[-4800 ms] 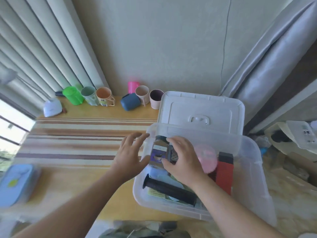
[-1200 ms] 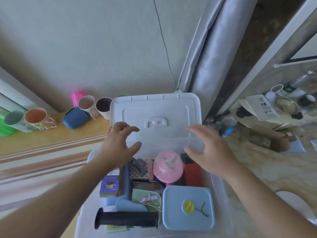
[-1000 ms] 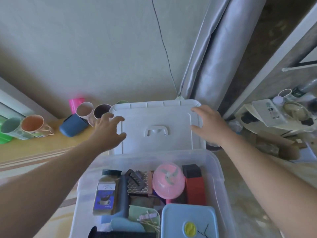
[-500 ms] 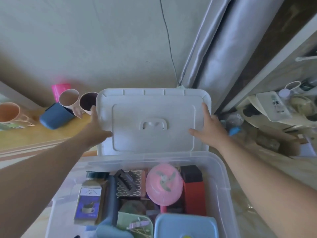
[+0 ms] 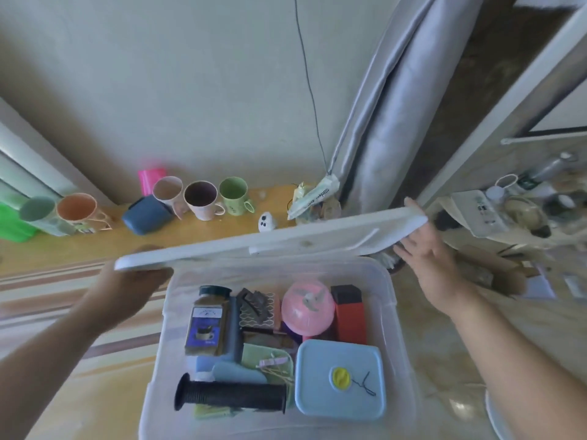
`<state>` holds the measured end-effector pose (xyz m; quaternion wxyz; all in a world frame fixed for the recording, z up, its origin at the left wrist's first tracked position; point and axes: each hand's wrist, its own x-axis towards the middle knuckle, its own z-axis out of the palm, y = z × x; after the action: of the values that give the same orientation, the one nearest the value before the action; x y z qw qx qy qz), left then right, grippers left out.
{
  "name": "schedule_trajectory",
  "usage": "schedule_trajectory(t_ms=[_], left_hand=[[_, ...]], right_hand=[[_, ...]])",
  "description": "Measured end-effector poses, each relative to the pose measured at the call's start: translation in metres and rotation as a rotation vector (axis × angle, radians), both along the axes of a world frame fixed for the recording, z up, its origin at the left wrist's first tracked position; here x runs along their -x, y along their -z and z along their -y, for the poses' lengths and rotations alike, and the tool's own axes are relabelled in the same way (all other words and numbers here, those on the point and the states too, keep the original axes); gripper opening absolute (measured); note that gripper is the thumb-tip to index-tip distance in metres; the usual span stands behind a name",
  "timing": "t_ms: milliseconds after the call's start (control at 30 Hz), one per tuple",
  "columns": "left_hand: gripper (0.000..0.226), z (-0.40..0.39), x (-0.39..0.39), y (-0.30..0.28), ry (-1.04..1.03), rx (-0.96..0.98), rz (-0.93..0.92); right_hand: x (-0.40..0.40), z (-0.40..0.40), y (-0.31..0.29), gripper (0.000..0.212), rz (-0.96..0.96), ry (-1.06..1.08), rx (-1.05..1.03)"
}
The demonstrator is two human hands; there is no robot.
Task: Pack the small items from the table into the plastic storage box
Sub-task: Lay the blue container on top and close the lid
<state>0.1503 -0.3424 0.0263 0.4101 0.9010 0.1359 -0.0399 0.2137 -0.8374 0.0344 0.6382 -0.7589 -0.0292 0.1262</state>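
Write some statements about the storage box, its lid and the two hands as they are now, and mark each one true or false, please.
1. Both hands hold the white lid above the storage box. True: the left hand grips its left end, the right hand its right end.
2. The lid already sits closed on the box. False: it is tilted in the air and the box is open.
3. A light blue container with a yellow spot lies in the near right part of the box. True.
4. The black handlebar grip lies on the table outside the box. False: it lies inside, along the near wall.
5. The pink round item is next to a red box. True.
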Motion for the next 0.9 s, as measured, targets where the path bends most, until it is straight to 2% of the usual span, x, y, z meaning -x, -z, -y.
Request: schedule_trajectory(t_ms=[33, 100, 133, 200, 233, 333, 400, 500, 600, 667, 800, 900], left_hand=[[0.05, -0.004, 0.014, -0.003, 0.094, -0.031, 0.029], [0.072, -0.015, 0.035, -0.006, 0.265, -0.143, 0.094], [0.076, -0.019, 0.044, -0.009, 0.31, -0.189, 0.096], [0.09, -0.026, 0.061, -0.008, 0.398, -0.289, 0.064], [0.098, -0.027, 0.071, -0.002, 0.466, -0.349, 0.045], [0.115, -0.03, 0.101, 0.021, 0.648, -0.476, -0.088], [0.118, -0.027, 0.117, 0.027, 0.686, -0.481, -0.186], [0.12, -0.017, 0.139, 0.027, 0.709, -0.377, -0.222], [0.101, -0.004, 0.159, 0.027, 0.682, -0.298, -0.202], [0.096, 0.007, 0.173, 0.031, 0.653, -0.321, -0.193], [0.134, 0.019, 0.191, 0.047, 0.641, -0.409, -0.175], [0.143, 0.023, 0.198, 0.054, 0.637, -0.477, -0.138]], right_hand=[[0.015, 0.001, -0.004, 0.049, -0.046, -0.005, -0.051], [0.047, -0.001, -0.011, 0.083, -0.1, -0.007, -0.14], [0.063, -0.002, -0.011, 0.078, -0.099, -0.005, -0.145], [0.093, -0.005, -0.01, 0.034, -0.074, 0.024, -0.079], [0.104, -0.003, -0.005, 0.029, -0.103, 0.045, 0.015], [0.131, -0.006, 0.005, 0.08, -0.052, -0.121, 0.575], [0.146, -0.012, 0.012, 0.093, 0.043, -0.215, 0.785], [0.171, -0.022, 0.022, 0.104, -0.002, -0.258, 0.824], [0.181, -0.021, 0.03, 0.137, -0.088, -0.261, 0.958], [0.185, -0.02, 0.031, 0.145, -0.145, -0.306, 1.032], [0.202, -0.029, 0.034, 0.151, -0.198, -0.378, 1.116], [0.21, -0.029, 0.041, 0.146, -0.185, -0.346, 1.106]])
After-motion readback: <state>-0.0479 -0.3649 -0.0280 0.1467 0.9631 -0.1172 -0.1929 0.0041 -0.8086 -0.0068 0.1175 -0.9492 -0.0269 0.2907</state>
